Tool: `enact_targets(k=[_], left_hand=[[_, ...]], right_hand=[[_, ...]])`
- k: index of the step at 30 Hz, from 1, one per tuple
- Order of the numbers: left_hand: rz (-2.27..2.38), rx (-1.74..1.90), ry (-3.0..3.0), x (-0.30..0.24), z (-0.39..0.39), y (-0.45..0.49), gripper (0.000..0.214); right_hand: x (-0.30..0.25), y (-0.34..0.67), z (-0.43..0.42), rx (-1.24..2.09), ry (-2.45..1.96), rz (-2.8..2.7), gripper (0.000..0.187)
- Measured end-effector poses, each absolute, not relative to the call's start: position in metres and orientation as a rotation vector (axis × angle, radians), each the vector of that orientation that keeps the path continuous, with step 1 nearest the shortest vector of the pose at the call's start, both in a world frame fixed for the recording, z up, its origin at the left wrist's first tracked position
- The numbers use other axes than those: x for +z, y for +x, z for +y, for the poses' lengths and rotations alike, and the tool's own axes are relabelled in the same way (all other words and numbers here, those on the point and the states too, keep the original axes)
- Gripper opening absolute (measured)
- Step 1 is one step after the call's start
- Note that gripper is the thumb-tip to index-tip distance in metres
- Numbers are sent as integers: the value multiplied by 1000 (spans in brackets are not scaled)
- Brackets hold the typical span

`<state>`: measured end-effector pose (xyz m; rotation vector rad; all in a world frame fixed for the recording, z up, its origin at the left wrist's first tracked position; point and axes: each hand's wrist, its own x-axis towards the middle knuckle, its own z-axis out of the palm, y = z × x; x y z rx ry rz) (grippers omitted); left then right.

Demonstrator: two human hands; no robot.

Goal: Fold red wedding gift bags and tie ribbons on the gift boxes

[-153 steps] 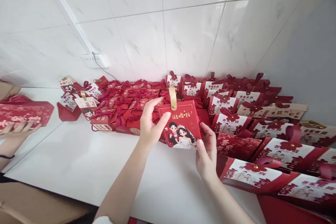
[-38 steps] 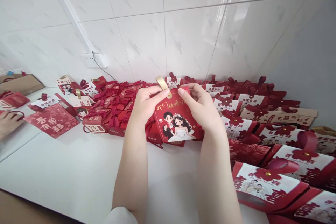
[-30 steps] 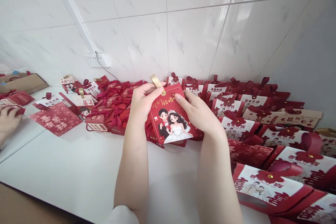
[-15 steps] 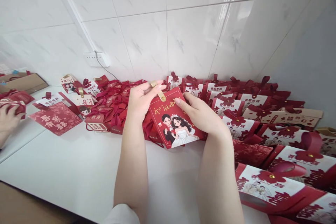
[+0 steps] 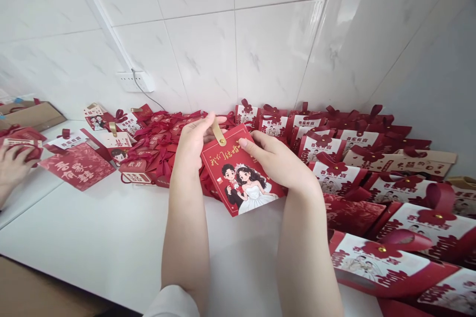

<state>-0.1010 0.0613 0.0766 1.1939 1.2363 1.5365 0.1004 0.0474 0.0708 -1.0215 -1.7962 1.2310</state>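
A red wedding gift box [image 5: 241,185], printed with a bride and groom and gold lettering, is held tilted above the table. My right hand [image 5: 273,156] grips its upper right side, thumb on the front and fingers behind. At the upper left edge, my left hand [image 5: 195,136] is closed around the side, its fingers partly hidden beside the gold strap [image 5: 218,133]. The strap stands up from a gold stud on the box. Behind my hands lies a pile of red boxes with ribbons [image 5: 163,153].
Rows of red and white gift boxes [image 5: 379,257] fill the right side. A patterned red box [image 5: 78,166] stands at left. Another person's hand [image 5: 15,168] rests on a red box at the far left. An open cardboard carton [image 5: 33,114] is behind, near a tiled wall [image 5: 201,59].
The box has moved slightly left and down with both hands. My left hand has shifted from pinching near the strap's top to the box's left edge; the strap now stands more upright.
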Motion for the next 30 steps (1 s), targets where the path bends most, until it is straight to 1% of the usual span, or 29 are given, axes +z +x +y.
enact_targets(k=[4, 5, 8, 11, 14, 17, 19, 23, 30], left_hand=[[1045, 1444, 1259, 77, 55, -97, 67], [1006, 1391, 1290, 76, 52, -97, 66], [994, 1178, 1364, 73, 44, -98, 51], [1020, 1056, 1394, 70, 43, -97, 55], [985, 1090, 1400, 69, 49, -93, 50], [1002, 1216, 1339, 70, 57, -87, 47], [1065, 1301, 1279, 71, 60, -83, 51], [1111, 1366, 1224, 72, 60, -73, 63], [1081, 1372, 1256, 71, 56, -65, 69]], right_hand=[[72, 98, 50, 1132, -991, -1564, 38], [72, 97, 51, 1107, -985, -1489, 39], [70, 96, 55, 1018, -1006, -1323, 43], [66, 93, 60, 950, -959, -1249, 44], [66, 91, 63, 963, -917, -1214, 44], [67, 90, 63, 973, -932, -1173, 52], [69, 89, 61, 982, -901, -1170, 58], [70, 91, 60, 1055, -784, -1244, 50], [68, 89, 63, 991, -895, -1221, 54]])
